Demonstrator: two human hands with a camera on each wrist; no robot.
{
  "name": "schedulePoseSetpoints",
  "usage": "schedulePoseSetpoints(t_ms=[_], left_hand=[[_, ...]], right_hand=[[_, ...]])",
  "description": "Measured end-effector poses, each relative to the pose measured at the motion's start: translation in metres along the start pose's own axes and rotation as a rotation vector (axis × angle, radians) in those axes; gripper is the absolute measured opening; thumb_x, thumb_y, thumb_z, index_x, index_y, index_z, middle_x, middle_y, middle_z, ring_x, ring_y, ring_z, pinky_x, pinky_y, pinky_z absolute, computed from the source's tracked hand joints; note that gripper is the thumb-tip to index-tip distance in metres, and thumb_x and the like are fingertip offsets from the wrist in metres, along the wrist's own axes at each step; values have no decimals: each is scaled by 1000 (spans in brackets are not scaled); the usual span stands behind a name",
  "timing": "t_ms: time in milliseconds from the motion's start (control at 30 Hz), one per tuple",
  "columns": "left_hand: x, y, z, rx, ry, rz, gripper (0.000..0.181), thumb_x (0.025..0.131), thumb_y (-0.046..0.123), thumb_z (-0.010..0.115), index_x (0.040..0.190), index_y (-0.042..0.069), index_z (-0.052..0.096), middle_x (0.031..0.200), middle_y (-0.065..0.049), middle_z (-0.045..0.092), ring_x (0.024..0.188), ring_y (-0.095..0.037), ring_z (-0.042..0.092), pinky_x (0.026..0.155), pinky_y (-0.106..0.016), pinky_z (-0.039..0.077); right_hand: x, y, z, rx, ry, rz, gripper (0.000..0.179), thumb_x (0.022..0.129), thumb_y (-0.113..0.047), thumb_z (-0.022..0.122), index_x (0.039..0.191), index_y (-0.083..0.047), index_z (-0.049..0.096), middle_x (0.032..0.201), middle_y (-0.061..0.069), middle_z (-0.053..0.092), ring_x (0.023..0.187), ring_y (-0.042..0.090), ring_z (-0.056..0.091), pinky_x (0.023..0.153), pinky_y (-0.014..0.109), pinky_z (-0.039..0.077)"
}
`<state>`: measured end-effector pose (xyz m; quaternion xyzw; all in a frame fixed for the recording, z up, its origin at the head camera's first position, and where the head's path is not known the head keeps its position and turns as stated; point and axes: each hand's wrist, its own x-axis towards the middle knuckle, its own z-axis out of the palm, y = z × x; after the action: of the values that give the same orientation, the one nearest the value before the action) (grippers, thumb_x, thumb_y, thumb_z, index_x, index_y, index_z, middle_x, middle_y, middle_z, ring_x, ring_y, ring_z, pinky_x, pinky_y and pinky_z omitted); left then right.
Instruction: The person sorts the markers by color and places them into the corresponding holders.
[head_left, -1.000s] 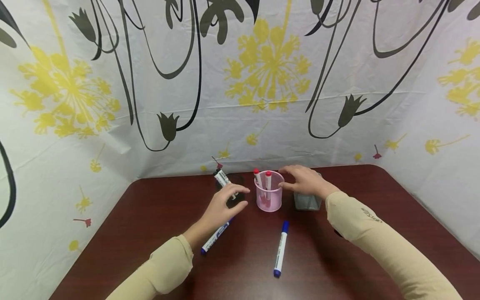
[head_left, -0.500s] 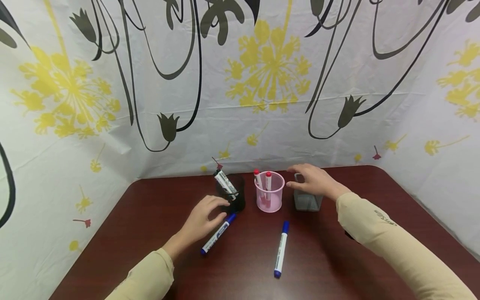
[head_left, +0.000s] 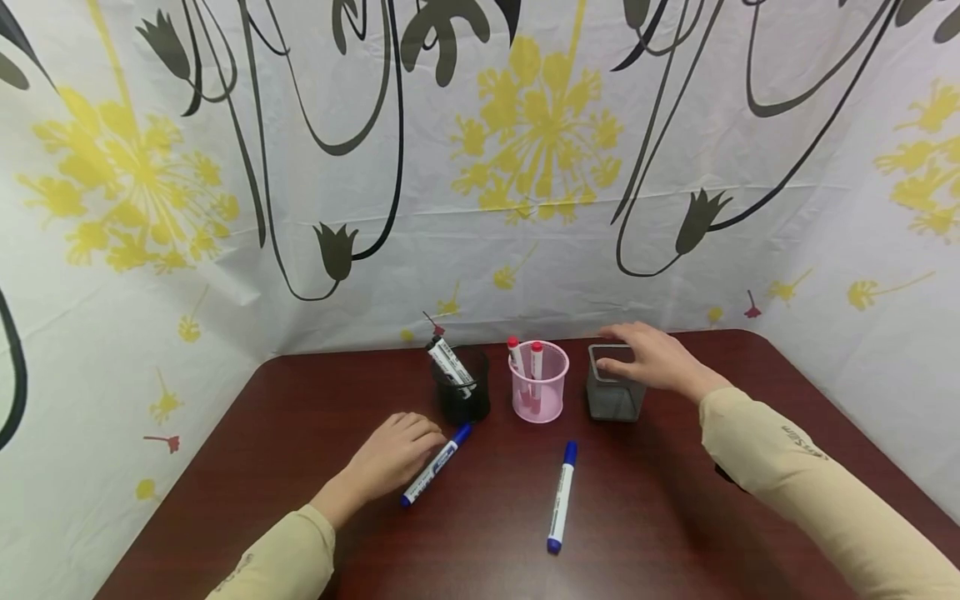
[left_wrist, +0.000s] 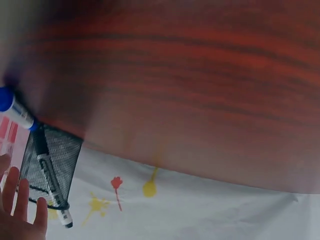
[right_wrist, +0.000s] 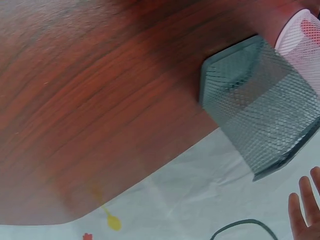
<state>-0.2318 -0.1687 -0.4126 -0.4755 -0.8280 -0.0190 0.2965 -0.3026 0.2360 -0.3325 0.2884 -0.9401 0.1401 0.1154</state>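
My left hand (head_left: 408, 442) lies on the dark wood table (head_left: 300, 433) with relaxed fingers, its fingertips beside a blue-capped marker (head_left: 433, 467). It holds nothing. My right hand (head_left: 637, 354) is stretched flat over the top of a grey mesh holder (head_left: 615, 396); I cannot tell whether it touches the rim. A pink cup (head_left: 538, 387) with two red-capped markers (head_left: 536, 360) stands between the grey holder and a black mesh cup (head_left: 465, 392) with black markers (head_left: 448, 360). A second blue marker (head_left: 561, 497) lies in front. The right wrist view shows the grey holder (right_wrist: 260, 100) and straight fingers (right_wrist: 300, 210).
White sheets printed with yellow and black flowers (head_left: 525, 167) wall in the table at the back and both sides. The left wrist view shows the black mesh cup (left_wrist: 55, 165) against the sheet. Bare tabletop lies at the front left and right.
My left hand drew back from the black mesh cup and came down beside the blue marker. My right hand moved right, from the pink cup to over the grey holder.
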Motion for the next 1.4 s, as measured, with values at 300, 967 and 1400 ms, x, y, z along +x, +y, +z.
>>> schedulePoseSetpoints(t_ms=[300, 967, 1400], left_hand=[[-10, 4, 6, 37, -128, 6, 26, 79, 10, 58, 104, 15, 63, 105, -2, 56, 99, -21, 49, 80, -39, 39], [-4, 25, 11, 51, -311, 100, 32, 80, 12, 61, 109, 26, 61, 119, 0, 51, 107, -18, 44, 84, -36, 37], [-4, 29, 11, 24, -297, 95, 19, 78, 10, 62, 92, 22, 63, 109, 2, 56, 103, -17, 48, 85, -34, 38]], right_hand=[[-13, 15, 2, -12, -14, 53, 61, 80, -50, 57, 122, -6, 51, 118, 15, 52, 110, 33, 43, 85, 53, 35], [-26, 31, 7, -16, -52, 123, 65, 77, -52, 59, 121, -3, 51, 116, 18, 51, 107, 34, 45, 82, 54, 35], [-27, 33, 0, -31, -78, 127, 69, 76, -57, 57, 120, -3, 51, 116, 18, 52, 106, 35, 46, 81, 55, 36]])
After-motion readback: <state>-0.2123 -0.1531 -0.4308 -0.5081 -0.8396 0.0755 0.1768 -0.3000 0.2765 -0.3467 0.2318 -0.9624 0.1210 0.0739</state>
